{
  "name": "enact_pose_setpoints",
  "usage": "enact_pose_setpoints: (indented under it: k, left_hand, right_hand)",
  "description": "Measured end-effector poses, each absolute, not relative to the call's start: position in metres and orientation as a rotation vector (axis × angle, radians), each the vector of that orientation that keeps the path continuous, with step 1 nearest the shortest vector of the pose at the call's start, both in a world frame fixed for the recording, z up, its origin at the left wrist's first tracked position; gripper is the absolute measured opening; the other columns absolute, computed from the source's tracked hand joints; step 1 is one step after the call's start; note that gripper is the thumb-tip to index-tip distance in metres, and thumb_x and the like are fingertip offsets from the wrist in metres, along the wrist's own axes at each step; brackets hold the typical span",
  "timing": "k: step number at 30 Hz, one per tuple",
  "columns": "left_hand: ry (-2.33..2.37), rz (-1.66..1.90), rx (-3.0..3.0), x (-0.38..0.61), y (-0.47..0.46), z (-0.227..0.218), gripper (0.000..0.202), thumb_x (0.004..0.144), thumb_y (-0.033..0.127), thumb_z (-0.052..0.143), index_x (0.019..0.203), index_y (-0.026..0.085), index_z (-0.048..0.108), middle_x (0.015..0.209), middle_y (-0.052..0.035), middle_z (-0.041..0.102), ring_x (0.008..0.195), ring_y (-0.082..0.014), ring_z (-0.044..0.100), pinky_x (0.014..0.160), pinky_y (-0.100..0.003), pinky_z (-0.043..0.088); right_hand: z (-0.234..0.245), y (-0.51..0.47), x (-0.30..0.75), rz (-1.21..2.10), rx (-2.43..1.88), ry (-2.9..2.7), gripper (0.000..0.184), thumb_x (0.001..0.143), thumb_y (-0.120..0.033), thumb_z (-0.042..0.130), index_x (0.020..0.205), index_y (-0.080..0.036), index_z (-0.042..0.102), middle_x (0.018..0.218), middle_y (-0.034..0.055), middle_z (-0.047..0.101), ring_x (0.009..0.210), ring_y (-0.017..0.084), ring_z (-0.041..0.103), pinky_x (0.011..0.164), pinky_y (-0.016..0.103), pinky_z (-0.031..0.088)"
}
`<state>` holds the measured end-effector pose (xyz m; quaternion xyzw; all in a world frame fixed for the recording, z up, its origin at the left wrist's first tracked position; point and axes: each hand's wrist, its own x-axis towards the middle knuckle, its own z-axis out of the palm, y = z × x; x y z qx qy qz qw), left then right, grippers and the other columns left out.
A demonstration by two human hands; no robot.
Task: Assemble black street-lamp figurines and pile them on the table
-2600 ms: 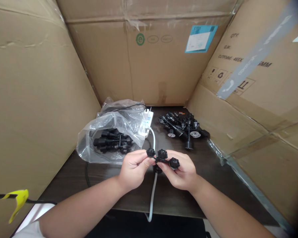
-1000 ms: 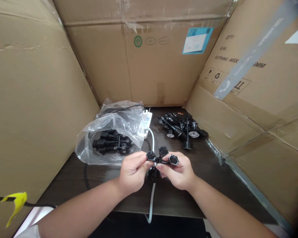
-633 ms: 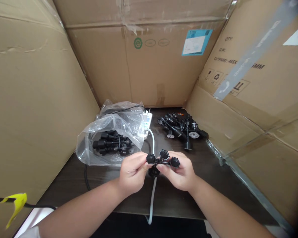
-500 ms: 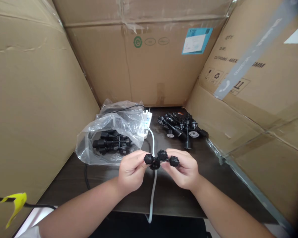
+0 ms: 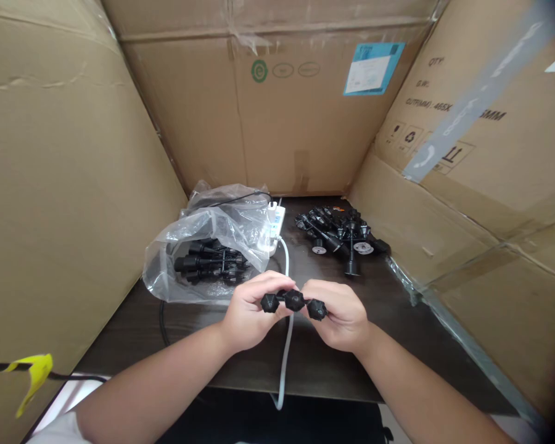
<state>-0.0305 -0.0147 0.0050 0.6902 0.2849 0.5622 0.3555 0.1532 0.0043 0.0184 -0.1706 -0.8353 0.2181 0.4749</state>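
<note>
Between my hands is a small black lamp post (image 5: 295, 300), its three faceted lantern tops turned up toward me. My left hand (image 5: 250, 317) is closed around its left side, fingers behind the heads. My right hand (image 5: 342, 317) is closed on its right side, near the right lantern. The post below the heads is hidden by the hands and lanterns. Ahead on the left, a clear plastic bag (image 5: 166, 231) holds several similar black lamp posts (image 5: 213, 262). A pile of more black lamp posts (image 5: 340, 231) lies ahead on the right, some showing round pale undersides.
Cardboard walls (image 5: 277, 135) enclose the dark tabletop (image 5: 374, 364) at the back and both sides. A white power strip (image 5: 275, 222) stands behind my hands, and its white cable (image 5: 284, 364) runs under them over the front edge. A yellow tag (image 5: 34, 373) hangs on a black cable at left.
The lamp post has tilted, so the round part below its heads is now out of sight. My left fingers have moved up behind the lanterns. The view has shifted slightly.
</note>
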Motion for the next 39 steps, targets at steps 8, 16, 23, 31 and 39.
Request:
enact_pose_setpoints:
  k: [8, 16, 23, 31, 39]
  left_hand:
    - [0.744, 1.419, 1.731, -0.031, -0.013, 0.008, 0.011, 0.082, 0.026, 0.07, 0.086, 0.017, 0.075, 0.088, -0.0095, 0.067, 0.079, -0.0186, 0.065, 0.07, -0.031, 0.055]
    - [0.744, 1.397, 1.726, -0.032, -0.011, 0.003, 0.007, 0.082, 0.019, 0.07, 0.08, 0.015, 0.075, 0.087, -0.0089, 0.068, 0.081, -0.0188, 0.065, 0.075, -0.031, 0.053]
    - [0.73, 1.388, 1.746, -0.032, -0.013, 0.006, 0.007, 0.082, 0.015, 0.069, 0.082, 0.017, 0.076, 0.087, -0.0076, 0.069, 0.082, -0.0177, 0.065, 0.076, -0.029, 0.053]
    - [0.762, 1.372, 1.65, -0.033, -0.013, 0.003, 0.006, 0.081, 0.015, 0.07, 0.081, 0.017, 0.076, 0.089, -0.0066, 0.067, 0.083, -0.0176, 0.064, 0.077, -0.029, 0.051]
    - [0.686, 1.362, 1.331, -0.028, -0.01, -0.003, 0.003, 0.079, 0.019, 0.073, 0.078, 0.017, 0.072, 0.083, -0.004, 0.062, 0.082, -0.0171, 0.06, 0.077, -0.032, 0.049]
  right_hand:
    - [0.019, 0.005, 0.156, 0.467, -0.375, -2.006, 0.019, 0.083, -0.01, 0.058, 0.1, -0.016, 0.063, 0.066, 0.0038, 0.058, 0.056, 0.014, 0.051, 0.051, 0.026, 0.042]
    - [0.015, 0.005, 0.156, 0.409, -0.38, -2.037, 0.013, 0.088, -0.01, 0.053, 0.086, -0.016, 0.064, 0.063, 0.0052, 0.06, 0.054, 0.015, 0.053, 0.051, 0.026, 0.042]
    - [0.012, 0.004, 0.155, 0.425, -0.401, -2.019, 0.013, 0.087, -0.007, 0.054, 0.087, -0.016, 0.064, 0.061, 0.0029, 0.055, 0.054, 0.013, 0.048, 0.051, 0.025, 0.038]
    - [0.015, 0.004, 0.154, 0.456, -0.422, -2.002, 0.011, 0.085, -0.007, 0.056, 0.085, -0.016, 0.063, 0.06, 0.0014, 0.051, 0.053, 0.012, 0.044, 0.05, 0.025, 0.036]
    - [0.015, 0.006, 0.155, 0.479, -0.5, -1.973, 0.009, 0.08, -0.01, 0.065, 0.088, -0.016, 0.063, 0.068, 0.0039, 0.061, 0.058, 0.015, 0.056, 0.054, 0.026, 0.046]
